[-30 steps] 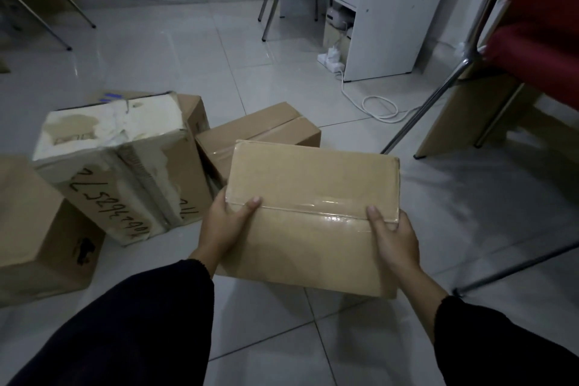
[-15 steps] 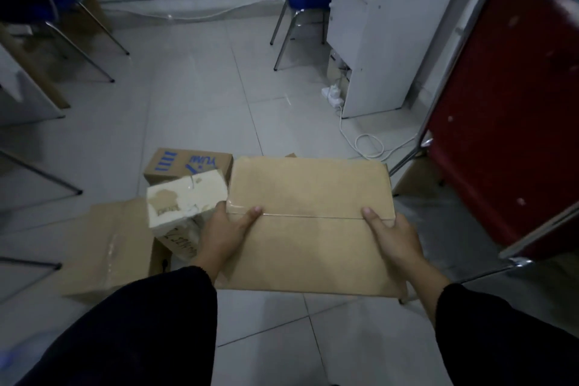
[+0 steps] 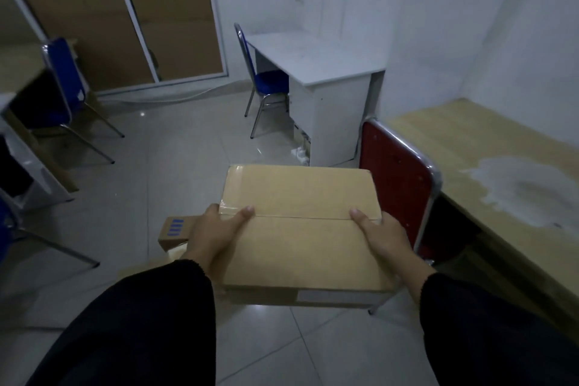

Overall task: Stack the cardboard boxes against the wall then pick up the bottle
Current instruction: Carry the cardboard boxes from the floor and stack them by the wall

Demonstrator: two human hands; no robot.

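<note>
The person is carrying a taped cardboard box point(image 3: 300, 229), lifted well clear of the tiled floor point(image 3: 175, 172). The left hand point(image 3: 216, 232) and right hand point(image 3: 383, 236) are each clamped on a side of it, thumbs lying across the top along the tape seam. Compared with a second ago, the view is rising: the other boxes on the floor are dropping out of sight, and only one with blue markings point(image 3: 175, 229) is showing, beside the left grip. The white wall point(image 3: 438, 25) and a white table point(image 3: 316, 63) are now coming into view ahead. Judgement: transport toward the wall is under way; stacking is not begun. No bottle is visible.
</note>
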